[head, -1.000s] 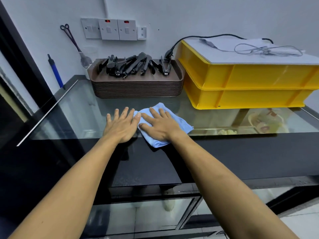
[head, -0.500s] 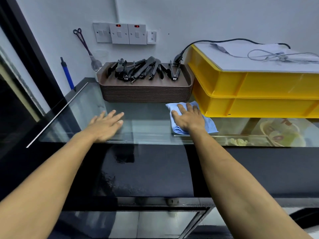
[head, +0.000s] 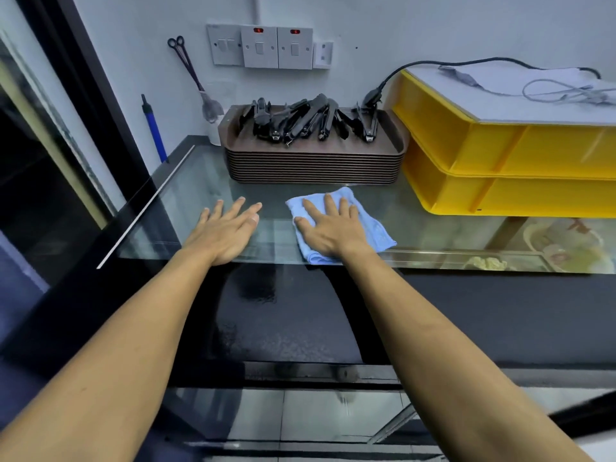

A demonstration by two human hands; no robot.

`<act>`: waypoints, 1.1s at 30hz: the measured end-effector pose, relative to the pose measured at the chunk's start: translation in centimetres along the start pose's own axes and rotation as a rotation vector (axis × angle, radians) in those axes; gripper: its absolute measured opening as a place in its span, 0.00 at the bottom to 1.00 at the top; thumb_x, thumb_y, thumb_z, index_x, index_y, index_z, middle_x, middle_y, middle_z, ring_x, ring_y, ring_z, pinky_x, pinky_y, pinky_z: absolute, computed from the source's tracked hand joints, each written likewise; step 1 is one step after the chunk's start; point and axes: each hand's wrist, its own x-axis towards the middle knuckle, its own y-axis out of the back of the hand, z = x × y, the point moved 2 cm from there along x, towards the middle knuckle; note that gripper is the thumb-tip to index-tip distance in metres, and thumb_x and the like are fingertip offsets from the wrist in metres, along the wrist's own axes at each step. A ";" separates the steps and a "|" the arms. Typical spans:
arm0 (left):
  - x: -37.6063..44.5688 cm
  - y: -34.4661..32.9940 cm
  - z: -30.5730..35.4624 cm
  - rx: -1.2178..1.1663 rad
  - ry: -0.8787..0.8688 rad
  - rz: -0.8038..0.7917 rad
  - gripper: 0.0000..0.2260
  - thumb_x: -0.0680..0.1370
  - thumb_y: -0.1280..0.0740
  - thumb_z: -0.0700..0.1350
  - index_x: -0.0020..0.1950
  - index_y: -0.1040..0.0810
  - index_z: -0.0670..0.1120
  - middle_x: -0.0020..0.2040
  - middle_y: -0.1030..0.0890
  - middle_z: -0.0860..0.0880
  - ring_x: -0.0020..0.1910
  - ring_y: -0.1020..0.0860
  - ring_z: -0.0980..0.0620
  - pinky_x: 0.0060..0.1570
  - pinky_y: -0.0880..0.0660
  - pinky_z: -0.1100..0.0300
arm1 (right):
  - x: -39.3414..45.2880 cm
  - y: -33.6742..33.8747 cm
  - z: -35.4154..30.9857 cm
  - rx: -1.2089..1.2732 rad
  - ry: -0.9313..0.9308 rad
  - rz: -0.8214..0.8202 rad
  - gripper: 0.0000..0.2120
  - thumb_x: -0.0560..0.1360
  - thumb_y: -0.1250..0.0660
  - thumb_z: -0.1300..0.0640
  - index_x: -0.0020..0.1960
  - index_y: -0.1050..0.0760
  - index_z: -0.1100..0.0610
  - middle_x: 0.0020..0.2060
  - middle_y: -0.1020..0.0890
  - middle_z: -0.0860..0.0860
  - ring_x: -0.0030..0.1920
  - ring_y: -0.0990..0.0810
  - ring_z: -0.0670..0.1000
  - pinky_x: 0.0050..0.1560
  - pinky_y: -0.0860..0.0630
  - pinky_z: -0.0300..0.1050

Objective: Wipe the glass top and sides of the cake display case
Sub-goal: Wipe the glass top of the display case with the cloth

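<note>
The right hand (head: pixel 333 228) presses flat, fingers straight, on a folded blue cloth (head: pixel 373 228) lying on the display case's glass top (head: pixel 200 201). Just left of that grip, the left hand (head: pixel 226 231) rests flat on the glass. Beyond both stands a stack of brown trays (head: pixel 313 165) holding black tongs (head: pixel 310 118); yellow crates (head: pixel 500 168) sit right.

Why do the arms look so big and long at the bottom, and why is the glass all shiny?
In the head view the wide-angle lens stretches whatever is near the edges, so the forearms balloon; the yellow crates bend too. The glass top shows pale, milky reflections around the left hand and the blue cloth under the right hand. The light is dim and bluish, and the bottom right corner is smeared.
</note>
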 end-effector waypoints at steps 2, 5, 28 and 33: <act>0.0 0.1 -0.1 -0.033 0.001 0.000 0.26 0.84 0.66 0.65 0.83 0.54 0.69 0.85 0.57 0.59 0.84 0.61 0.48 0.81 0.65 0.45 | -2.2 -0.3 -1.1 -0.002 0.104 -0.024 0.30 0.82 0.55 0.34 0.83 0.52 0.39 0.84 0.55 0.53 0.82 0.59 0.62 0.80 0.62 0.60; -0.2 0.2 -0.1 -0.056 -0.008 0.003 0.27 0.83 0.67 0.66 0.83 0.52 0.69 0.85 0.56 0.59 0.84 0.61 0.48 0.81 0.65 0.46 | -7.4 -0.6 -1.4 -0.044 0.259 -0.046 0.29 0.83 0.55 0.33 0.82 0.53 0.36 0.84 0.55 0.50 0.82 0.59 0.59 0.80 0.61 0.57; -2.9 -1.7 6.6 -0.006 0.102 -0.007 0.28 0.86 0.58 0.62 0.86 0.56 0.56 0.86 0.59 0.49 0.84 0.61 0.42 0.81 0.63 0.45 | -13.0 -1.2 1.4 0.030 -0.162 0.083 0.26 0.85 0.57 0.41 0.83 0.52 0.40 0.83 0.53 0.56 0.81 0.57 0.68 0.79 0.61 0.66; -3.2 -1.8 6.3 0.006 0.077 0.030 0.29 0.85 0.57 0.63 0.86 0.55 0.57 0.86 0.57 0.50 0.84 0.59 0.43 0.82 0.61 0.45 | -14.7 -0.7 4.6 0.058 -0.029 0.057 0.27 0.83 0.57 0.37 0.82 0.51 0.37 0.84 0.52 0.47 0.83 0.57 0.58 0.81 0.60 0.58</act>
